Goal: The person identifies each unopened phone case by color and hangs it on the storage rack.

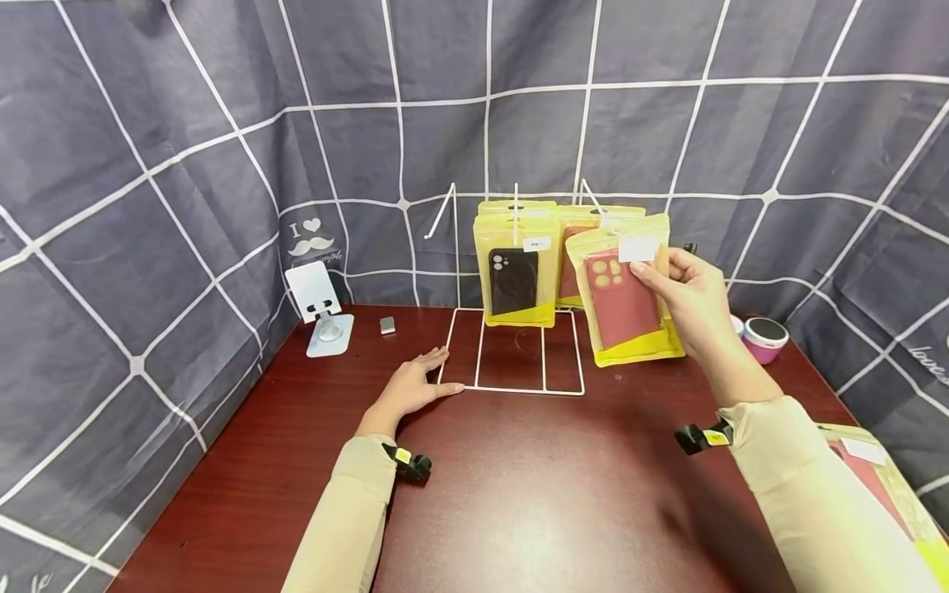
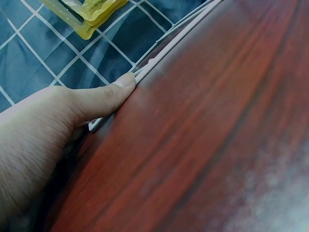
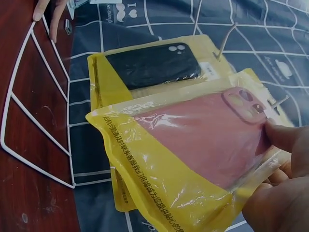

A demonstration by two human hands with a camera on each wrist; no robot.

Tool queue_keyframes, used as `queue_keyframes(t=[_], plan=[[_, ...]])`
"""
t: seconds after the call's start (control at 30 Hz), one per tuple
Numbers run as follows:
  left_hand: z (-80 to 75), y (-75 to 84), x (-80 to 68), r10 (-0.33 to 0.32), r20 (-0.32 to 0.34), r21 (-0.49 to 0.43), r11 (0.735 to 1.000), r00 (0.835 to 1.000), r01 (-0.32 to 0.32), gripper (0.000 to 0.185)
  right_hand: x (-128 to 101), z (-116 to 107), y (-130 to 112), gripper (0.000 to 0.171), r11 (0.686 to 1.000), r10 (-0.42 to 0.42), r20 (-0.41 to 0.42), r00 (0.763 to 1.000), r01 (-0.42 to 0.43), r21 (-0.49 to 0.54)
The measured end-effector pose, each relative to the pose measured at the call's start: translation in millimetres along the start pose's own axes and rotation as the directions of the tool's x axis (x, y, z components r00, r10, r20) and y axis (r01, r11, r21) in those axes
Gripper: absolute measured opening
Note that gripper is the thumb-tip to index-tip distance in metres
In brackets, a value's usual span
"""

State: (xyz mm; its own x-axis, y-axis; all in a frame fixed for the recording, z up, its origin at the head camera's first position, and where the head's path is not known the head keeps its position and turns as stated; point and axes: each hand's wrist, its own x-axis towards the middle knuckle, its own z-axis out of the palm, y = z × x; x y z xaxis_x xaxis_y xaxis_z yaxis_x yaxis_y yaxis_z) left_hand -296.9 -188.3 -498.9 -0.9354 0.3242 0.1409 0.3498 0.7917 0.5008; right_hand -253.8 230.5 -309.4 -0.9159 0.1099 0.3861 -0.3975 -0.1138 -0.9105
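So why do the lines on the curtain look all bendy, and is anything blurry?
Head view: the wide lens bows the curtain grid. Left wrist view: the table is smeared and blurry beside the left hand. Right wrist view: glare shines on the red case's packet.

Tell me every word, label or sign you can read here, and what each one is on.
"I", a heart and a moustache, with small script below too blurred to read: on the backdrop cloth.
"love…", cut off by the frame edge: on the same cloth, far right.
Chinese print along the edge of the red case packet held by the right hand: too small to read.
White stickers on the packets, such as the black case packet: unreadable.
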Motion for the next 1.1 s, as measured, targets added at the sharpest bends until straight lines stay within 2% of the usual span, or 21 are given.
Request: queue_keyframes(t=[0.13, 0.27, 0.4, 0.5, 0.87, 1.0, 1.1], plan=[[-0.6, -0.5, 0.1, -0.008, 0.004, 0.001, 1.000, 1.000, 0.008, 0.095, 11.0, 3.0, 7.3, 0.036, 0.999, 0.009, -0.025, 1.000, -0.010, -0.043], [-1.7, -1.1, 0.3, -0.012, 0.006, 0.001, 1.000, 1.000, 0.012, 0.095, 23.1, 6.4, 14.4, 0.024, 0.993, 0.073, -0.030, 0.997, -0.075, -0.090], [-2.5, -0.8, 0.5, -0.005, 0.001, 0.001, 1.000, 1.000, 0.005, 0.094, 33.2, 9.2, 20.2, 0.042, 0.983, 0.110, -0.012, 0.994, -0.111, -0.144], [-2.3, -0.4, 0.3, -0.009, 0.009, 0.005, 1.000, 1.000, 0.009, 0.094, 37.2, 9.8, 24.0, 0.048, 0.979, 0.117, -0.018, 0.993, -0.119, -0.166], [-2.6, 1.6, 1.0, -0.019, 0.016, 0.007, 1.000, 1.000, 0.019, 0.092, 40.0, 7.1, 30.3, 0.052, 0.978, 0.111, -0.026, 0.994, -0.113, -0.173], [-2.4, 2.0, -0.1, -0.020, 0.017, -0.004, 1.000, 1.000, 0.020, 0.092, 38.0, 4.2, 32.0, 0.052, 0.964, 0.094, -0.033, 0.995, -0.100, -0.246], [-1.8, 1.5, -1.0, -0.020, 0.017, -0.008, 1.000, 1.000, 0.020, 0.093, 35.5, 0.8, 33.9, 0.051, 0.942, 0.073, -0.056, 0.996, -0.087, -0.323]])
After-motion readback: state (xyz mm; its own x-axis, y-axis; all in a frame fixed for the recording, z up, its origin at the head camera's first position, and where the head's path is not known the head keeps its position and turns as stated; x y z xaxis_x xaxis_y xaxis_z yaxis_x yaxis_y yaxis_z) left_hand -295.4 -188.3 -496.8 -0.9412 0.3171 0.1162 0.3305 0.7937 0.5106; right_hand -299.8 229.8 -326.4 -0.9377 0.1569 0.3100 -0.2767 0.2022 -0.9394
